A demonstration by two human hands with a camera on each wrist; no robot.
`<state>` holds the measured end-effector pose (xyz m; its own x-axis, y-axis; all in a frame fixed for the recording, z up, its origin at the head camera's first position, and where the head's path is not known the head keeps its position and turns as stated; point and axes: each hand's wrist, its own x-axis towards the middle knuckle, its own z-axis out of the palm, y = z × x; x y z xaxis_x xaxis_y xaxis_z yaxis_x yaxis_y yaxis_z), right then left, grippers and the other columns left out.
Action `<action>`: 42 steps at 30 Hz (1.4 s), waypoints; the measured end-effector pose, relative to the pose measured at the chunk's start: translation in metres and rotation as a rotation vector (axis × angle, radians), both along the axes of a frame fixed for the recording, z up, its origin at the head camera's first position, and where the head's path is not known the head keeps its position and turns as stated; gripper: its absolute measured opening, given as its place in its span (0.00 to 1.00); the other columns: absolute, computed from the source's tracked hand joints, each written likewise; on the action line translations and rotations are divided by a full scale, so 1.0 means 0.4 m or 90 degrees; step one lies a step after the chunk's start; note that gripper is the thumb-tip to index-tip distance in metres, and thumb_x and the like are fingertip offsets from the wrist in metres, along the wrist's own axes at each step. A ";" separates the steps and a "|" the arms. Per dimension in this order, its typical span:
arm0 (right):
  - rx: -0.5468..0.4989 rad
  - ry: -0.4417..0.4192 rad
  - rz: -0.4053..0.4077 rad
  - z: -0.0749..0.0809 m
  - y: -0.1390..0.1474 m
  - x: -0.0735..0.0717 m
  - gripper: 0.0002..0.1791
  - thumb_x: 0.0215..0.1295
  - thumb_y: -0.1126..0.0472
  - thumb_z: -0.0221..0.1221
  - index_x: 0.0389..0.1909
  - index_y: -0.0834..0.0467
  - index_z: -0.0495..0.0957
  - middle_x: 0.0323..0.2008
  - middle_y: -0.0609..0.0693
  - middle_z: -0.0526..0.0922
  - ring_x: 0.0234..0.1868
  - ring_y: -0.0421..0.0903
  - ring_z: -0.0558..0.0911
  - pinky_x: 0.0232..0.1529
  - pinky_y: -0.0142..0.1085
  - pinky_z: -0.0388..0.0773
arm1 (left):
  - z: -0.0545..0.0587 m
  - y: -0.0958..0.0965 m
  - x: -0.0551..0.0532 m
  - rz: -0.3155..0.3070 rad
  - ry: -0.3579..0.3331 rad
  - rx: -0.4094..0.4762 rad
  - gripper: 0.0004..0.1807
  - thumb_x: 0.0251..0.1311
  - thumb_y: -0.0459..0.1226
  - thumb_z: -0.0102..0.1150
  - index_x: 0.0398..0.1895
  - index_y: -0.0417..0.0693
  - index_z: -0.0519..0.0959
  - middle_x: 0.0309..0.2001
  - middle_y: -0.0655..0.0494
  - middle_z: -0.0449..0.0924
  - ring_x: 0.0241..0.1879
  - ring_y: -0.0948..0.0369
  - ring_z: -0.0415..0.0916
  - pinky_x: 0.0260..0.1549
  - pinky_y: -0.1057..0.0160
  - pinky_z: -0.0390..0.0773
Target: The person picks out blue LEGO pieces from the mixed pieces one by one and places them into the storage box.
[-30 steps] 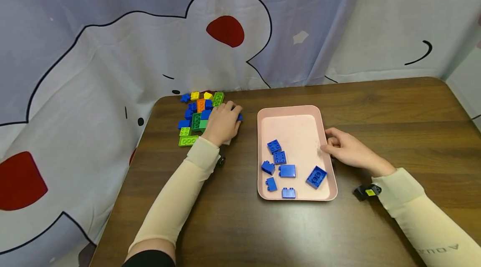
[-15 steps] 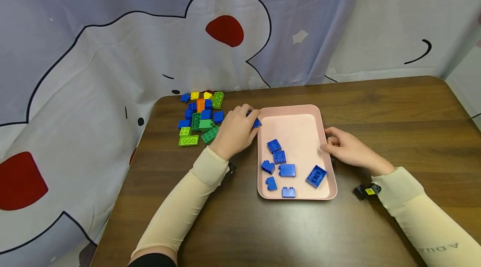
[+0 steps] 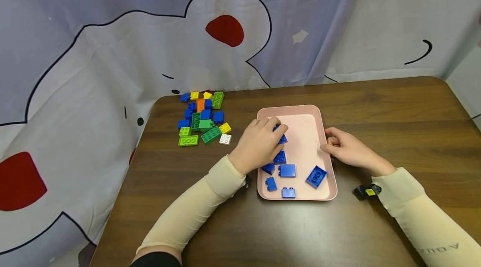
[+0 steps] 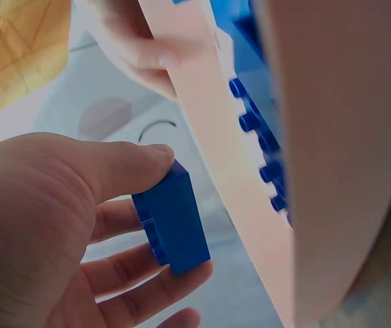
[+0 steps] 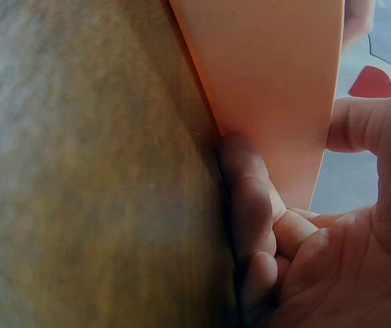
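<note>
My left hand is over the left side of a pink tray. It pinches a blue toy building brick between thumb and fingers, with the studs facing the palm in the left wrist view. Several other blue bricks lie in the tray, among them one turned underside up near its right wall; the left hand partly hides those at the left. At the tray's right edge, my right hand grips the rim, its thumb over the top and its curled fingers against the outer wall.
Left of the tray, a group of loose bricks sits on the brown wooden table, including an orange brick, a white brick and a dark green brick. A patterned curtain hangs behind the table's far edge.
My left hand has moved right from the brick group to above the tray, carrying a blue brick. The yellow and white bricks it covered now show. The right hand and tray stay put.
</note>
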<state>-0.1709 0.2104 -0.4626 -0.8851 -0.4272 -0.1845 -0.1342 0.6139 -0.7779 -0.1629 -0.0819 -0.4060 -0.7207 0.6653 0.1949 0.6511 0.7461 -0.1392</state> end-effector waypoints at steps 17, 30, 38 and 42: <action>-0.014 -0.008 0.001 -0.005 -0.002 -0.003 0.29 0.75 0.57 0.58 0.68 0.69 0.64 0.27 0.48 0.77 0.23 0.37 0.72 0.26 0.32 0.68 | 0.019 0.073 0.024 -0.048 -0.001 -0.040 0.26 0.69 0.56 0.60 0.64 0.56 0.76 0.54 0.57 0.78 0.49 0.59 0.80 0.51 0.58 0.80; -0.006 0.003 0.001 -0.007 0.001 0.000 0.28 0.75 0.57 0.58 0.68 0.69 0.65 0.28 0.48 0.78 0.23 0.37 0.72 0.27 0.32 0.67 | 0.013 0.001 -0.004 0.039 -0.134 -0.028 0.54 0.61 0.76 0.48 0.82 0.56 0.57 0.81 0.50 0.58 0.78 0.51 0.60 0.76 0.44 0.62; -0.012 0.005 0.006 -0.004 -0.001 0.001 0.27 0.75 0.58 0.57 0.67 0.70 0.65 0.27 0.48 0.77 0.23 0.37 0.71 0.27 0.32 0.66 | -0.003 -0.104 -0.046 0.131 -0.138 0.032 0.53 0.59 0.74 0.54 0.80 0.56 0.59 0.81 0.46 0.57 0.75 0.44 0.66 0.74 0.39 0.64; -0.015 0.012 0.007 -0.003 -0.001 0.002 0.27 0.75 0.59 0.57 0.66 0.71 0.65 0.26 0.48 0.76 0.23 0.37 0.70 0.26 0.32 0.66 | -0.022 -0.155 -0.067 0.191 -0.158 0.050 0.53 0.60 0.73 0.53 0.82 0.54 0.59 0.81 0.46 0.57 0.76 0.43 0.63 0.75 0.38 0.62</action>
<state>-0.1699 0.2098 -0.4638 -0.8836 -0.4411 -0.1573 -0.1556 0.5933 -0.7898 -0.1895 -0.1439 -0.4149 -0.9124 0.4081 0.0322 0.4094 0.9103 0.0608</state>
